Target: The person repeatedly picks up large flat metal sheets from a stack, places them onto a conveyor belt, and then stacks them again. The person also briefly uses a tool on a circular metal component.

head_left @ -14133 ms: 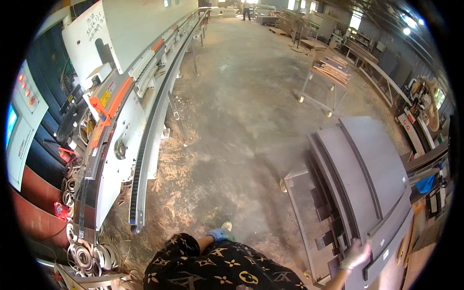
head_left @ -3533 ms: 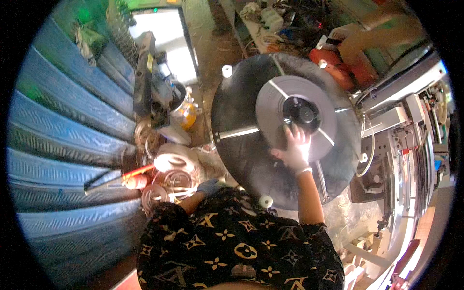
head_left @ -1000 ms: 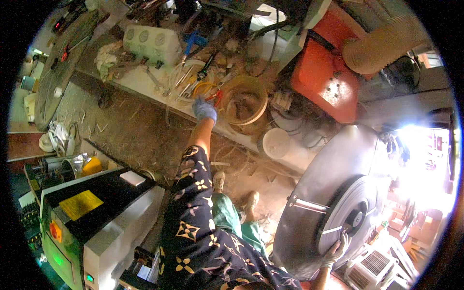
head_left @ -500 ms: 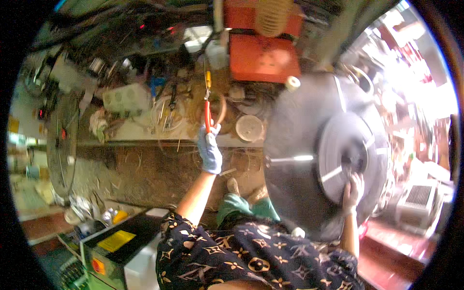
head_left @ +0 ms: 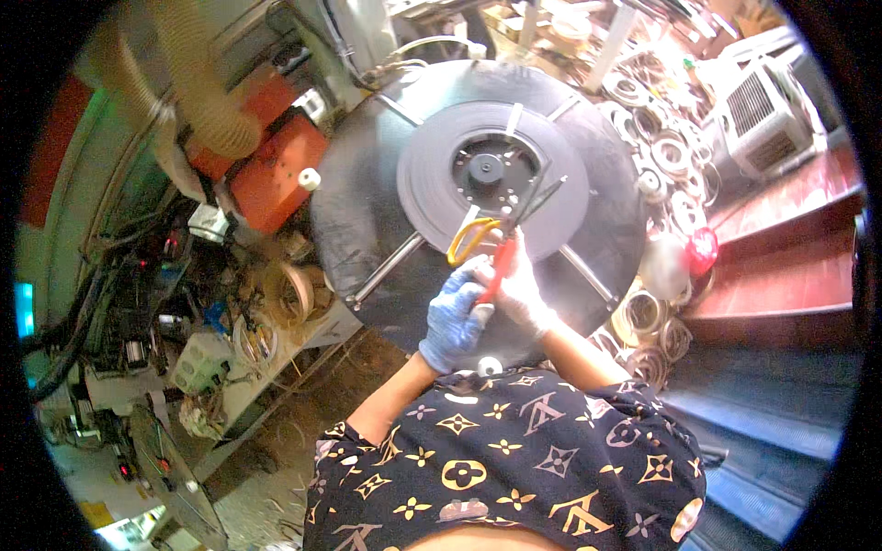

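Note:
My left hand [head_left: 453, 319], in a blue glove, grips the red handle of a pair of scissors [head_left: 499, 241] with one yellow loop. The blades are parted and point up over a grey roll of strip [head_left: 432, 174]. That roll lies at the middle of a large dark round disc [head_left: 363, 230] with metal spokes. My right hand [head_left: 522, 286], in a white glove, is pressed against the scissors from the right, over the disc's lower part. Its fingers are curled, and what they hold is hidden.
An orange machine box [head_left: 276, 179] and a ribbed tan hose [head_left: 197, 96] stand left of the disc. A cluttered workbench [head_left: 230, 354] with cables and coils lies lower left. Several coils of strip [head_left: 666, 156], a white vented box [head_left: 763, 110] and blue panels [head_left: 763, 441] are on the right.
My left hand has come from the workbench to the disc with the scissors. The view has swung onto the disc, and my right hand has shifted from the roll to the scissors.

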`<state>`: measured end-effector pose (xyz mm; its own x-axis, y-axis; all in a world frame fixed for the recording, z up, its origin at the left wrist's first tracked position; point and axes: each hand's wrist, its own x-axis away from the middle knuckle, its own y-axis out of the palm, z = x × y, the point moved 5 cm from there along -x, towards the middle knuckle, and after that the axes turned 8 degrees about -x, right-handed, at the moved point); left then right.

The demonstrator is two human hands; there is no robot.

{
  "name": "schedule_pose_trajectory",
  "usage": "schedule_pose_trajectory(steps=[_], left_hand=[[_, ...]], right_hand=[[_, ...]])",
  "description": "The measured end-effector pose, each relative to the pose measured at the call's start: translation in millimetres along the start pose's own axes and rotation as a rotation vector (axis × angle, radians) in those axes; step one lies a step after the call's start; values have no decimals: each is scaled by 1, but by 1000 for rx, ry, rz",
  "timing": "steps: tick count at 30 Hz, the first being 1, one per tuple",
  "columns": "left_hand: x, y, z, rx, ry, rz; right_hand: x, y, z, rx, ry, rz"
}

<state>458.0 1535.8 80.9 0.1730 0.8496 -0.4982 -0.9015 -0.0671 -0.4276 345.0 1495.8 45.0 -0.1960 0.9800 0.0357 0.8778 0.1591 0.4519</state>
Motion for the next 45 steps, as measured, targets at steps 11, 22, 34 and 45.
schedule_pose_trajectory(steps=[11, 22, 34, 45], left_hand=[[-39, 16, -49, -556, 19, -203], [-38, 1, -116, -869, -410, -203], [-27, -2, -136, -639, -492, -166], [-29, -13, -145, -607, -470, -84]], right_hand=[[41, -129, -25, 109, 249, 261], [8, -81, -9, 551, 681, -360], [-8, -32, -18, 590, 931, -370], [-8, -36, 28, 91, 878, -129]])
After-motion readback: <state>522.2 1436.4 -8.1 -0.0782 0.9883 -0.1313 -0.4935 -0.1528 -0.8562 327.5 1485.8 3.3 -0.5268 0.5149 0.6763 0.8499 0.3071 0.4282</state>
